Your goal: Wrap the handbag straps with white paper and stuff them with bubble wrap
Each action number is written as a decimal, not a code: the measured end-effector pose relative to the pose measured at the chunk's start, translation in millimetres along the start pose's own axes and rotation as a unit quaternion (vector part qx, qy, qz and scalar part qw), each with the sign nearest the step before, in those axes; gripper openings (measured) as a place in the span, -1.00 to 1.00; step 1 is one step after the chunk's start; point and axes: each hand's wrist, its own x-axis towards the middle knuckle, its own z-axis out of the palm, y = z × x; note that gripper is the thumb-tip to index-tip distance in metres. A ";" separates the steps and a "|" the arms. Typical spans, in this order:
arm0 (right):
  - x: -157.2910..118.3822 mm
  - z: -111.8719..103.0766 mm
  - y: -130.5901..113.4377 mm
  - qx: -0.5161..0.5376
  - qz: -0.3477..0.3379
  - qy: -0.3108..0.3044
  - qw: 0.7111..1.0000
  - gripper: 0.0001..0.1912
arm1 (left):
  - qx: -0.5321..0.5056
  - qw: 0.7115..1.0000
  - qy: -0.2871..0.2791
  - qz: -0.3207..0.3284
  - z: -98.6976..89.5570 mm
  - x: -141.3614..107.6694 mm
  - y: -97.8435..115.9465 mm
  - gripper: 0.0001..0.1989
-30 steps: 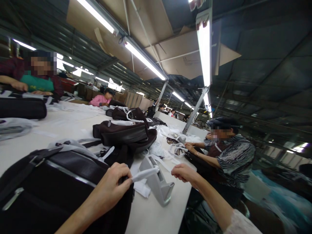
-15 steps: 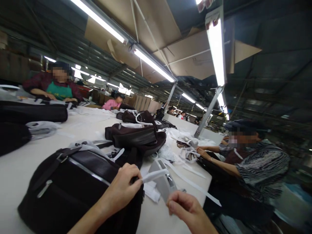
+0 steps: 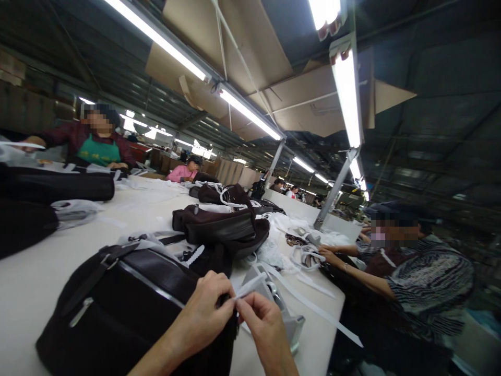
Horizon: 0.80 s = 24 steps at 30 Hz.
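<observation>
My left hand [image 3: 203, 310] is closed in a pinch on one end of a narrow white strip [image 3: 251, 285]. Right beside it, my right hand [image 3: 265, 326] pinches the same strip, with the fingertips of both hands almost touching. The strip angles up and away past the right fingers. Behind my hands stands a grey device [image 3: 294, 325] that looks like a tape dispenser, partly covered by them. A black bag [image 3: 117, 308] with a strap, a buckle and a silver zip pull lies under and left of my left forearm.
More dark bags [image 3: 219, 224] are piled mid-table, and others [image 3: 62, 184] lie at the left. A long white strip [image 3: 324, 308] trails toward the right edge of the white table [image 3: 23, 292]. One co-worker [image 3: 418, 282] handles material at the right; others [image 3: 97, 141] are across the table.
My right hand has moved left and up from in front of the grey device to meet my left hand, and now pinches the white strip. The view has shifted slightly.
</observation>
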 end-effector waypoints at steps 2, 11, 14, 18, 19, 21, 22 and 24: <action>-0.5 1.8 2.0 0.003 0.005 0.009 1.000 -0.63 | 0.003 1.000 -0.008 0.006 -1.2 -0.3 0.6 -0.85; -0.9 -2.8 8.8 0.054 0.027 -0.024 0.998 -0.61 | 0.017 1.000 -0.003 0.007 2.5 -0.8 0.3 -0.78; -0.5 -5.0 14.6 0.079 0.028 -0.035 0.996 -0.59 | 0.022 1.000 -0.001 0.011 3.1 0.7 0.9 -0.77; 2.5 -14.7 16.3 0.172 0.039 -0.102 0.979 -0.58 | 0.025 1.000 -0.006 0.012 0.2 0.5 5.1 -0.76; 3.3 -17.9 14.2 0.178 0.041 -0.107 0.977 -0.54 | 0.026 1.000 -0.009 0.014 -0.7 -0.1 6.3 -0.76; 4.8 -22.6 8.2 0.129 0.027 -0.084 0.988 -0.57 | 0.027 0.999 -0.015 0.016 -1.9 -1.4 8.3 -0.76; 5.4 -23.3 5.5 0.093 0.012 -0.066 0.993 -0.64 | 0.028 0.999 -0.016 0.016 -2.2 -1.8 9.0 -0.75; 6.7 -20.9 3.4 0.043 -0.017 -0.029 0.999 -0.74 | 0.029 0.999 -0.016 0.016 -2.2 -1.8 9.7 -0.76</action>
